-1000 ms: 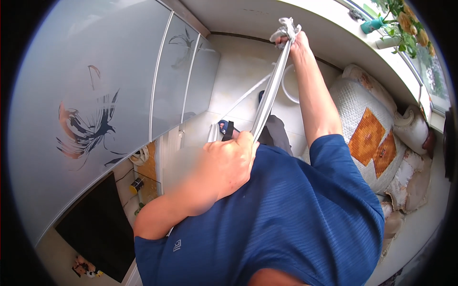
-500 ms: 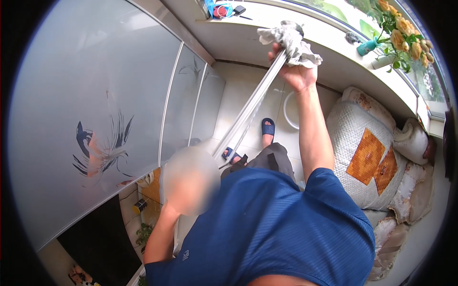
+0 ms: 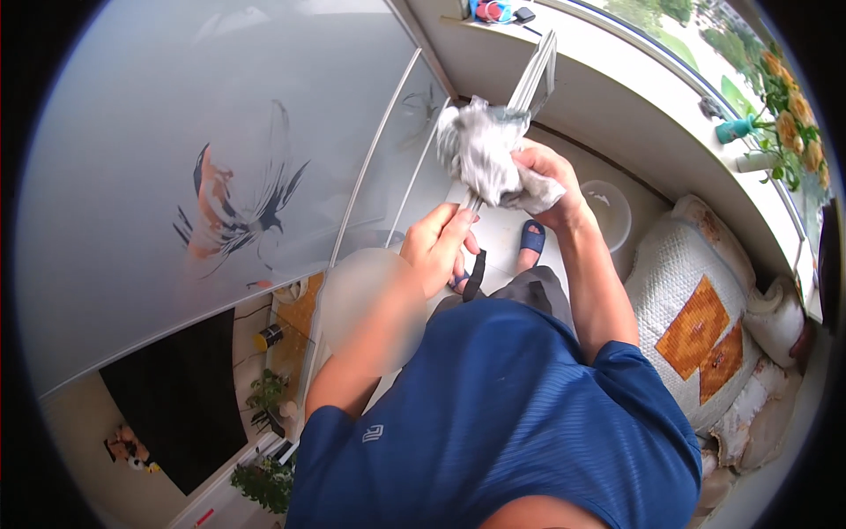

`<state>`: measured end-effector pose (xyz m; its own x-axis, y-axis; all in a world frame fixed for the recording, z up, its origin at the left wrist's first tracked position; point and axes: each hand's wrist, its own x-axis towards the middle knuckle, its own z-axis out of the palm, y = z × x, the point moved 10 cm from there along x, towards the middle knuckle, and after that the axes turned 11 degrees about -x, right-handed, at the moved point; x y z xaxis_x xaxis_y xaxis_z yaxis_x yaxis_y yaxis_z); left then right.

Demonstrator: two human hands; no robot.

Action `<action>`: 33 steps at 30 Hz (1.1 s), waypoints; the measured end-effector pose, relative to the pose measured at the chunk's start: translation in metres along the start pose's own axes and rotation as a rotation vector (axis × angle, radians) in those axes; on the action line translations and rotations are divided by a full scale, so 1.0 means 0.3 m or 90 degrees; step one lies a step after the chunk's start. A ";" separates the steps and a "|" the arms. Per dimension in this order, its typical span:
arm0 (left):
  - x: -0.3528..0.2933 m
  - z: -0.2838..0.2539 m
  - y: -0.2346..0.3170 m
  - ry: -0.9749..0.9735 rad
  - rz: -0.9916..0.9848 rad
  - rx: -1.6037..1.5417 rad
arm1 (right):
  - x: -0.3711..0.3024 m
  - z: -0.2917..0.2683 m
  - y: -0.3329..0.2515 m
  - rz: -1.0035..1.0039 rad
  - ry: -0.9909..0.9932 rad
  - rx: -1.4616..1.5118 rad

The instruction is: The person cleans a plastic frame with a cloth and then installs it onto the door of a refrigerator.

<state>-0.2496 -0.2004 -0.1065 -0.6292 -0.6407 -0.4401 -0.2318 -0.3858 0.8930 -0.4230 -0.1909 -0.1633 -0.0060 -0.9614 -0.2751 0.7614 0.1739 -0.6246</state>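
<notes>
My left hand point(image 3: 438, 247) grips the near part of a long, narrow white frame-like bar point(image 3: 532, 78), its fingers wrapped round it. Further up, a crumpled white and grey cloth point(image 3: 487, 157) is bunched round the bar. My right hand point(image 3: 553, 183) clutches that cloth against the bar, its fingers partly covered by the folds. Beyond the cloth the far end of the bar points up towards the windowsill. The cloth is a little blurred, and it hides the middle of the bar.
Tall frosted sliding doors point(image 3: 159, 115) with a dark plant pattern stand at the left. A white bucket point(image 3: 610, 212) is on the floor behind my right forearm. A quilted seat point(image 3: 648, 304) lies at the right. The windowsill point(image 3: 608, 62) bears a teal vase point(image 3: 733, 130) beside orange-yellow roses point(image 3: 790, 132).
The cloth and my right hand have come down the bar towards me, baring its far end. My left hand has moved up, close to the cloth. The whole view has shifted.
</notes>
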 end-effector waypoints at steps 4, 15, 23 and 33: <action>-0.001 -0.048 0.011 0.036 0.029 0.006 | -0.016 0.085 -0.007 -0.066 0.126 -0.358; -0.033 -0.079 0.021 0.175 0.120 0.060 | -0.029 0.030 0.145 -0.034 0.123 -0.073; -0.053 -0.065 -0.019 0.174 0.033 -0.144 | -0.039 -0.041 0.259 0.126 0.102 0.266; -0.071 -0.111 0.034 0.157 0.112 -0.128 | -0.100 -0.120 0.223 0.032 0.071 0.271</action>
<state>-0.2138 -0.2129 -0.0910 -0.4425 -0.8407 -0.3121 0.0303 -0.3619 0.9317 -0.3952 -0.1428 -0.2233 -0.0144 -0.9209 -0.3896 0.9614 0.0943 -0.2585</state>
